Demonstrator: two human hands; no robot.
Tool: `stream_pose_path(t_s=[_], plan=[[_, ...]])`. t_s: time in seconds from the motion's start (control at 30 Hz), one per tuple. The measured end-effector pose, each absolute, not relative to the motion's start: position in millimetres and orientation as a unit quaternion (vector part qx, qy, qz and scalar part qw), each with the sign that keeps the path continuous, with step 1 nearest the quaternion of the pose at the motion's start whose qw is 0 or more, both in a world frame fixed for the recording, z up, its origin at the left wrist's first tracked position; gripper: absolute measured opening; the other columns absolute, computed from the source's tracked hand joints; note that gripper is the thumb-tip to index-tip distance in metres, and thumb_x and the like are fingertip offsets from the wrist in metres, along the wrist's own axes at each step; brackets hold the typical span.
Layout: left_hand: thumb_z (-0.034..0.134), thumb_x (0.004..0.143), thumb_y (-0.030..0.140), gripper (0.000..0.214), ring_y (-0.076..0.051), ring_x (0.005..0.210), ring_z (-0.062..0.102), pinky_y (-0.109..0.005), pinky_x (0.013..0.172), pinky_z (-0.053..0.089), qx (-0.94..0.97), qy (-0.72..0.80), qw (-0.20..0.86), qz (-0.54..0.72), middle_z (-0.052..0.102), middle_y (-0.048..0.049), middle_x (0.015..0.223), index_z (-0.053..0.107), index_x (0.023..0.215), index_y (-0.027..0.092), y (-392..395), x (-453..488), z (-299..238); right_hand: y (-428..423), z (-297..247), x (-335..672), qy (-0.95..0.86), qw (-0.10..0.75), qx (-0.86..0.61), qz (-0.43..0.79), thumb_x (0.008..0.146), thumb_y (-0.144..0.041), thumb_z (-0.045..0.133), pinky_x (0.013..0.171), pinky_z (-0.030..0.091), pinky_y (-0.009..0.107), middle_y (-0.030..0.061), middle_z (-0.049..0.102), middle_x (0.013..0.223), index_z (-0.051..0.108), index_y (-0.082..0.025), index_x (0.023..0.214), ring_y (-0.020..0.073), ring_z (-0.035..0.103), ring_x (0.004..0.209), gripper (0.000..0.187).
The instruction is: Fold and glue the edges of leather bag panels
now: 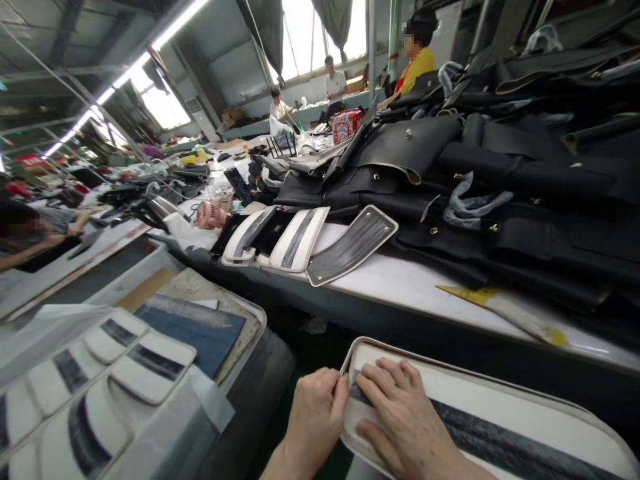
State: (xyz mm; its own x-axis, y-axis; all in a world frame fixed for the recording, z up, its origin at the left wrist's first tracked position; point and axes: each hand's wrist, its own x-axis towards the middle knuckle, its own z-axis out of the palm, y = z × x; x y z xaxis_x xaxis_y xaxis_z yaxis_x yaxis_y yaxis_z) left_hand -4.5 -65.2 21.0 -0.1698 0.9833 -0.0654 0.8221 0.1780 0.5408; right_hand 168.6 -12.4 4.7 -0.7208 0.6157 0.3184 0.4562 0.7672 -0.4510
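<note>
A long white panel [500,407] with a dark glue stripe down its middle lies across my lap at the bottom right. My left hand [315,417] pinches the panel's left end, fingers curled on its rim. My right hand [407,420] lies flat on top of the same end, fingers spread and pressing it down. More white panels with dark stripes [295,240] are fanned out on the white worktable [400,283] ahead.
Stacks of black leather pieces [500,173] cover the table's right side. A tray at the left [240,313] holds several striped panels under clear film [125,367]. A pink fan [210,215] and a red box [346,124] sit farther back. Other people work at distant tables.
</note>
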Motion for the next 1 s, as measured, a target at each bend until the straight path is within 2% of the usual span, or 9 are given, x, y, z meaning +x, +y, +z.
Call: stream_pose_path(t_s=[0.2,0.47,0.67,0.77,0.87,0.93,1.0], plan=[[0.041,0.096,0.025,0.037,-0.017,0.058,0.052,-0.033,0.059,0.025,0.625,0.733,0.189,0.192,0.055,-0.0048,0.063,0.041,0.059,0.02,-59.4,-2.0,22.6,-14.0,7.7,165.5,-0.912,0.222,-0.3,0.169,0.084,-0.036,0.067,0.1,0.02,0.045,-0.0008,0.062,0.121,0.054,-0.025,0.12,0.0271,0.048,0.113,0.039],[0.04,0.097,0.024,0.034,-0.017,0.062,0.056,-0.032,0.06,0.027,0.628,0.724,0.175,0.225,0.058,-0.0067,0.068,0.05,0.066,0.02,-63.7,-2.2,16.9,-16.8,6.9,165.9,-0.911,0.214,-0.304,0.178,0.085,-0.043,0.068,0.101,0.021,0.047,0.0012,0.06,0.123,0.053,-0.025,0.122,0.0275,0.047,0.114,0.044],[0.042,0.096,0.024,0.034,-0.017,0.062,0.054,-0.032,0.061,0.027,0.634,0.724,0.176,0.205,0.058,-0.0058,0.067,0.05,0.063,0.019,-57.0,-2.2,22.9,-17.7,3.4,163.5,-0.905,0.206,-0.318,0.194,0.082,-0.041,0.071,0.103,0.021,0.049,0.0027,0.06,0.123,0.053,-0.025,0.12,0.0283,0.046,0.116,0.045],[0.046,0.096,0.029,0.035,-0.016,0.063,0.052,-0.03,0.062,0.029,0.608,0.72,0.237,0.235,0.057,-0.0035,0.066,0.054,0.063,0.018,-61.2,-5.6,29.7,-17.9,7.7,165.9,-0.902,0.194,-0.315,0.224,0.085,-0.04,0.067,0.104,0.02,0.049,0.0007,0.058,0.124,0.051,-0.027,0.122,0.0274,0.045,0.117,0.042],[0.051,0.095,0.039,0.035,-0.014,0.064,0.049,-0.027,0.061,0.031,0.546,0.705,0.345,0.294,0.058,-0.0011,0.068,0.061,0.07,0.017,-68.4,-11.1,32.6,-17.5,13.1,169.4,-0.904,0.179,-0.304,0.24,0.089,-0.039,0.062,0.103,0.019,0.049,-0.0014,0.058,0.123,0.055,-0.03,0.113,0.027,0.044,0.117,0.026],[0.051,0.094,0.048,0.042,-0.013,0.062,0.046,-0.026,0.059,0.031,0.484,0.691,0.414,0.342,0.054,0.0002,0.064,0.059,0.068,0.015,-71.7,-14.1,28.9,-17.8,14.7,170.7,-0.912,0.169,-0.293,0.232,0.091,-0.039,0.058,0.101,0.019,0.05,-0.0011,0.058,0.122,0.058,-0.029,0.103,0.0279,0.044,0.117,0.015],[0.054,0.09,0.054,0.045,-0.012,0.06,0.042,-0.025,0.058,0.03,0.399,0.668,0.485,0.399,0.049,0.0021,0.062,0.055,0.066,0.015,-72.9,-15.6,21.0,-19.2,14.3,170.8,-0.92,0.165,-0.284,0.214,0.092,-0.04,0.056,0.1,0.019,0.052,0.0001,0.058,0.123,0.059,-0.029,0.1,0.0292,0.045,0.118,0.014]])
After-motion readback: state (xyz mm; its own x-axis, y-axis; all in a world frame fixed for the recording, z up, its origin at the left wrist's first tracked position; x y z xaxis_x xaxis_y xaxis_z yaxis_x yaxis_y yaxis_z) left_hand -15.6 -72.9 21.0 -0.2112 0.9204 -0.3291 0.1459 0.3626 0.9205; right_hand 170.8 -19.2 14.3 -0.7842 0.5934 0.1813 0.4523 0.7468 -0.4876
